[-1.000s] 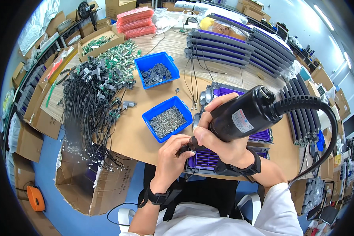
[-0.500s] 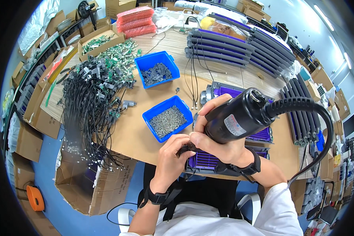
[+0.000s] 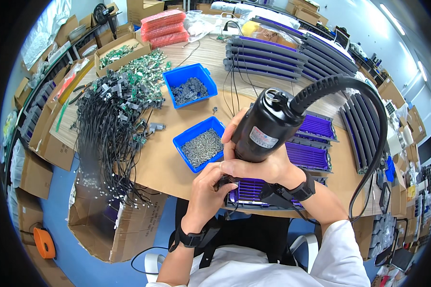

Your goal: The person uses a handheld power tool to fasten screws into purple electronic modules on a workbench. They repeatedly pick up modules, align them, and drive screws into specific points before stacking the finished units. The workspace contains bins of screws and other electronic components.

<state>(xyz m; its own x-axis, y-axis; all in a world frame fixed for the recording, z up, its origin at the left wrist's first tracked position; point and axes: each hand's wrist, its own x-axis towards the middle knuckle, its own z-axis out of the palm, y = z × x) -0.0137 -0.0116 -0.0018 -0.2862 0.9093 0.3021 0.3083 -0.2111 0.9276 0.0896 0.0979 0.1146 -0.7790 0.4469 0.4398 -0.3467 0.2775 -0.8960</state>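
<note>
Right hand: the right hand [image 3: 258, 165] wraps shut around the black cylindrical electric screwdriver [image 3: 268, 125], held upright near the table's near edge.
Left hand: the left hand [image 3: 207, 186] pinches its fingertips closed at the tool's tip, over the purple-slotted grey plastic tray [image 3: 254, 191].
Handling: the screwdriver looks rigid and weighty, best gripped mid-barrel; its coiled black cable [image 3: 364, 110] may tug.
Around: the blue plastic bin of silver screws [image 3: 202, 143] sits just beside the hands; black wire bundles [image 3: 107, 129] crowd the left edge.

Tip of the black electric screwdriver [image 3: 266, 129] and the part beneath, hidden behind both hands
</note>
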